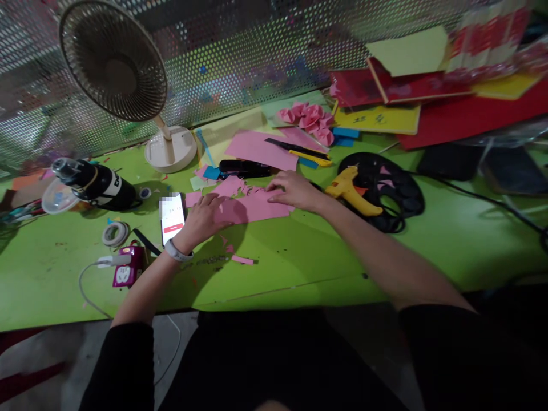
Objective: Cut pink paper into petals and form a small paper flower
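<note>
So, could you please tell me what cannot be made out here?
In the head view:
The pink paper beneath the left hand and right hand: covered by them.
Whether either hand pinches it: hidden by the hands' backs.
Top of the phone: pixelated.
Writing on the yellow card: too blurred.
The red sheet's far end: cut off by the right edge.

The left hand (203, 217) is lying palm down, its fingers pointing rightward, fairly flat and loosely together. Behind it, the left forearm (148, 288) is slanting in from the lower left, bare up to a black left sleeve (122, 362). The right hand (295, 191) is facing the other with a gap between, its back turning upward and its fingers arching leftward; whether they are pinching is too small to tell. The right forearm (372, 251) is stretching in from the lower right, a black right sleeve (454, 348) covering the upper arm.
</note>
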`<state>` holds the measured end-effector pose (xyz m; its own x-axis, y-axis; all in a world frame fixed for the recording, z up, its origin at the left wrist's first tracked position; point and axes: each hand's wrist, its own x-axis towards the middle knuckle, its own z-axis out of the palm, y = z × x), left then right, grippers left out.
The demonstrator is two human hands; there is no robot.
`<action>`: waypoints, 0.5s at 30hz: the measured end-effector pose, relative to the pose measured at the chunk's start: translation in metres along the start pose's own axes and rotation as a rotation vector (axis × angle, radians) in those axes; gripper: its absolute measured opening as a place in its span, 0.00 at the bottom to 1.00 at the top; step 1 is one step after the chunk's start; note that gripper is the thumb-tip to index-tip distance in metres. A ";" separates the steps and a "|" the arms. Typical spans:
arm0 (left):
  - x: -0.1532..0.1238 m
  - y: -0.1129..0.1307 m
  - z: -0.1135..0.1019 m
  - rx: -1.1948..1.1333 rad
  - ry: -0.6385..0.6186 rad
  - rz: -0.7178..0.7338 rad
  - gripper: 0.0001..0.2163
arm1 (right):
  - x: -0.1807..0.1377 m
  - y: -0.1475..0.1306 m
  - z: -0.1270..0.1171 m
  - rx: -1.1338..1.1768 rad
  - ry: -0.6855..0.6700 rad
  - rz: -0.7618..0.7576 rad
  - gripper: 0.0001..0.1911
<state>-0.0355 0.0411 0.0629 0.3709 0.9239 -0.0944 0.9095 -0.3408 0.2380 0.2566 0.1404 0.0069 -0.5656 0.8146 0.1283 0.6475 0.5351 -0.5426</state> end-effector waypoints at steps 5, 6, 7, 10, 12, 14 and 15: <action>0.016 0.007 0.001 -0.042 0.084 0.038 0.36 | -0.009 -0.018 -0.008 0.321 0.038 0.053 0.14; 0.018 0.008 0.000 -0.048 0.099 0.033 0.36 | -0.010 -0.022 -0.010 0.374 0.052 0.053 0.15; 0.020 0.008 -0.001 -0.054 0.109 0.018 0.35 | -0.011 -0.024 -0.011 0.403 0.076 0.052 0.16; 0.025 0.003 -0.008 -0.101 0.080 -0.005 0.23 | -0.012 -0.027 -0.010 0.398 0.157 0.059 0.17; 0.028 -0.003 -0.014 -0.147 0.045 0.022 0.16 | -0.011 -0.026 -0.008 0.387 0.177 0.062 0.17; 0.032 -0.012 -0.022 -0.188 0.021 0.045 0.14 | -0.009 -0.023 -0.008 0.350 0.213 0.058 0.18; 0.034 -0.017 -0.026 -0.209 0.007 0.042 0.15 | -0.008 -0.021 -0.008 0.308 0.246 0.052 0.18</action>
<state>-0.0434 0.0831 0.0806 0.4053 0.9112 -0.0739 0.8345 -0.3358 0.4368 0.2517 0.1240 0.0239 -0.3724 0.8884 0.2687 0.4673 0.4296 -0.7727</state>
